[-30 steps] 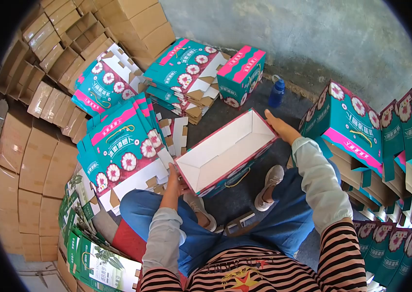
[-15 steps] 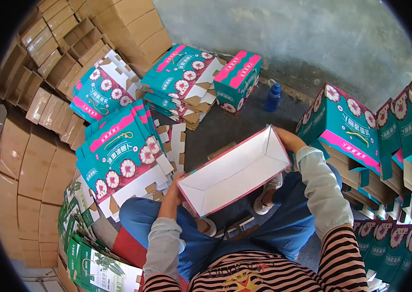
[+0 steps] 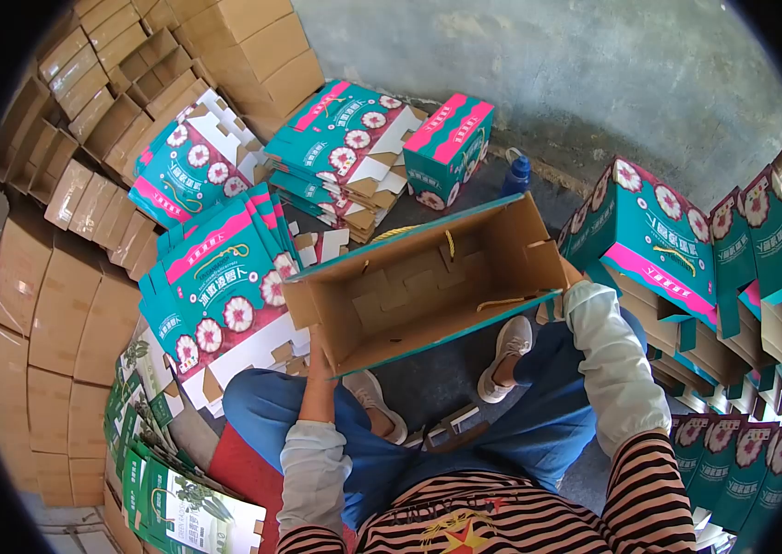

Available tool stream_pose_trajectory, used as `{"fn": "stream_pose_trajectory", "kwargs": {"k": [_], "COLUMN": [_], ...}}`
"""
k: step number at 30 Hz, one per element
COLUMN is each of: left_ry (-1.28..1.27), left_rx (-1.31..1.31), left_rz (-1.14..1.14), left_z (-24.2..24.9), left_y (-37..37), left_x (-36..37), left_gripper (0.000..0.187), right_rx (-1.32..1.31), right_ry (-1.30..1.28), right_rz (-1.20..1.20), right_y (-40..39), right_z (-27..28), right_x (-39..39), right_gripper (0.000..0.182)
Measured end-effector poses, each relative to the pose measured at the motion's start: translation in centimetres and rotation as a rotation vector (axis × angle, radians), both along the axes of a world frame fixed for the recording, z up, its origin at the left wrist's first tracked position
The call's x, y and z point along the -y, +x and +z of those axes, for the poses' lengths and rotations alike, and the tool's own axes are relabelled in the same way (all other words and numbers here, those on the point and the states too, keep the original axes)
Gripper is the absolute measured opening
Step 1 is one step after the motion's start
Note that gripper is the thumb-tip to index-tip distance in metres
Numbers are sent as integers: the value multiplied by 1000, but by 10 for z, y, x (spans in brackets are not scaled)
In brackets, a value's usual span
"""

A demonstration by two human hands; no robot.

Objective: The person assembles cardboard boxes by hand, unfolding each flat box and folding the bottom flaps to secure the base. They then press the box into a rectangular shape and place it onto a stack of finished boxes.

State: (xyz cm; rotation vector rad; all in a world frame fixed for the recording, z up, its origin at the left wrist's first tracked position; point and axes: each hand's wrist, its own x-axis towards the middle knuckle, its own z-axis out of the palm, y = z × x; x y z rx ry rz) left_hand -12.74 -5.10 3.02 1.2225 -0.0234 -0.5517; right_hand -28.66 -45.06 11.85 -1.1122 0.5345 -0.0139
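Observation:
Between my hands is an open cardboard gift box [image 3: 428, 286], its bare brown inside facing up at me. Yellow cord handles hang at its two long sides, and a teal edge shows along the outside. My left hand [image 3: 319, 358] is against the box's left end, its fingers mostly hidden by the cardboard. At the other end my right hand [image 3: 566, 277] grips the box, with part of the fingers out of sight behind the wall. The box is held in the air above the floor, over my feet.
Flat printed cartons [image 3: 224, 286] lie stacked at left, with another stack [image 3: 345, 138] behind. A closed box [image 3: 448, 148] and a blue bottle [image 3: 517, 175] stand near the wall. Made-up boxes [image 3: 654, 231] are piled at right. Brown cartons [image 3: 49, 314] line the left side.
The box has been turned over: its white underside faced me before, and now its open brown inside does. Both hands stay at its ends.

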Motion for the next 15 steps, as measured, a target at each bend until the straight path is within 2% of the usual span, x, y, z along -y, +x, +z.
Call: {"fn": "stream_pose_trajectory", "kwargs": {"k": [2,5,8,11,12,14,15], "left_ry": [-26,-1,49,209,236,277,395], "left_rx": [-38,-73,-134,-121,-55,92,281], "left_rz": [1,41,53,32,14,-21,-73], "left_z": [-1,33,2,25,16,-4,-3], "left_y": [-2,-20,-9,-17,-18,-10,-9], "left_x": [-1,11,5,15,15,21,23], "left_gripper": [56,54,52,52,52,52,52], "right_rx": [14,7,-58,-194,-240,-276,-295], "right_ry": [77,112,46,-128,-185,-460,-597], "right_rz": [-13,-28,14,135,181,220,241], "right_y": [-1,3,11,15,13,13,14], "right_z": [8,15,3,-46,-59,-44,-40], "right_x": [-10,-18,-15,8,14,3,-1], "right_gripper": [69,68,67,68,69,70,71]}}
